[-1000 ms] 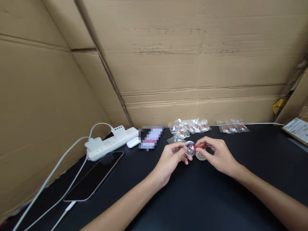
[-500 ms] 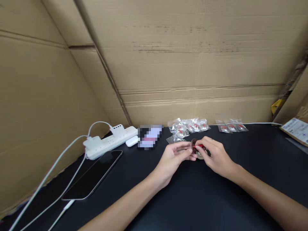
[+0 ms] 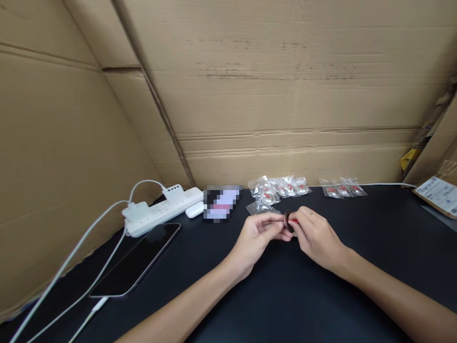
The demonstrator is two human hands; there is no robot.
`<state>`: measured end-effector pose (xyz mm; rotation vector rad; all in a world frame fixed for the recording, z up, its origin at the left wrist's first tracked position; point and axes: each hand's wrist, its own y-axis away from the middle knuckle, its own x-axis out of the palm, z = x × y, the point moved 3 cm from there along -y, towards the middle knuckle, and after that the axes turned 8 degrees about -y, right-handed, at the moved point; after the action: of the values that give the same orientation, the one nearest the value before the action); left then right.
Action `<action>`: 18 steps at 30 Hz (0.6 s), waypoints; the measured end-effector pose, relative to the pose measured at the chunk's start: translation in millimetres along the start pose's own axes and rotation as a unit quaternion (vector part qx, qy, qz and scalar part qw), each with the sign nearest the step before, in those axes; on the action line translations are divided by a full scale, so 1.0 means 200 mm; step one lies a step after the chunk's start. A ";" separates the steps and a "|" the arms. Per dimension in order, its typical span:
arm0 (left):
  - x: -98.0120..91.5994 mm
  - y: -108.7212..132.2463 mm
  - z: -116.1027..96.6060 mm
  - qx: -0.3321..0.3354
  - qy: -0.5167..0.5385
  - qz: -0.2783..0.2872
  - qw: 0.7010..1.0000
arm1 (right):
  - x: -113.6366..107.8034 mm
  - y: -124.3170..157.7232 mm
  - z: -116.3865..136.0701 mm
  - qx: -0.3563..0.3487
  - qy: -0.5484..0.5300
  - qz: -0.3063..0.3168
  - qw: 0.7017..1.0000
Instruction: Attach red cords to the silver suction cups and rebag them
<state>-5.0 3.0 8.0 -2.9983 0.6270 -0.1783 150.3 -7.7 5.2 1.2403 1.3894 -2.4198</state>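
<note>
My left hand [image 3: 262,233] is closed, its thumb and fingers pinching the rim of a small round metal disc [image 3: 287,221] held on edge above the table. From the other side my right hand [image 3: 316,236] meets it, its thumb and fingertips pinched on a thin red cord [image 3: 294,221] at the disc's face. Much of the disc and cord is hidden behind my right fingers. Just beyond my left fingertips lies a clear plastic bag [image 3: 262,207]. Behind it are several bagged silvery round pieces with red cords [image 3: 287,187].
More bagged round pieces [image 3: 343,189] lie at the back right. To the left are a white power strip [image 3: 162,214] with cables, a tablet [image 3: 139,262], a white case [image 3: 194,210] and a pixelated object [image 3: 222,204]. A labelled packet [image 3: 437,194] sits far right; cardboard walls [image 3: 285,105] enclose the table.
My right hand has shifted slightly down and closer over the disc, covering more of the red cord and the pale round part beneath. The left hand has barely moved.
</note>
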 end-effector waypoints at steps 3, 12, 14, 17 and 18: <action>0.00 0.00 0.00 -0.002 -0.016 -0.007 1.000 | 0.01 0.01 0.01 -0.005 0.014 0.002 1.000; -0.01 -0.01 0.02 -0.025 -0.014 -0.012 1.000 | 0.02 0.01 0.05 -0.018 -0.005 -0.007 1.000; -0.02 -0.02 0.02 -0.031 -0.018 0.001 0.999 | 0.02 0.01 0.05 -0.019 -0.005 -0.007 1.000; -0.03 -0.02 0.03 -0.041 -0.035 0.017 0.998 | 0.02 0.01 0.05 -0.022 -0.008 -0.005 1.000; -0.03 -0.02 0.03 -0.045 -0.041 0.023 0.998 | 0.02 0.02 0.05 -0.024 -0.012 -0.005 1.000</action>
<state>-8.2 10.4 2.7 -3.0546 0.7118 -0.0247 143.1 -16.1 2.7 1.1940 1.4413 -2.3845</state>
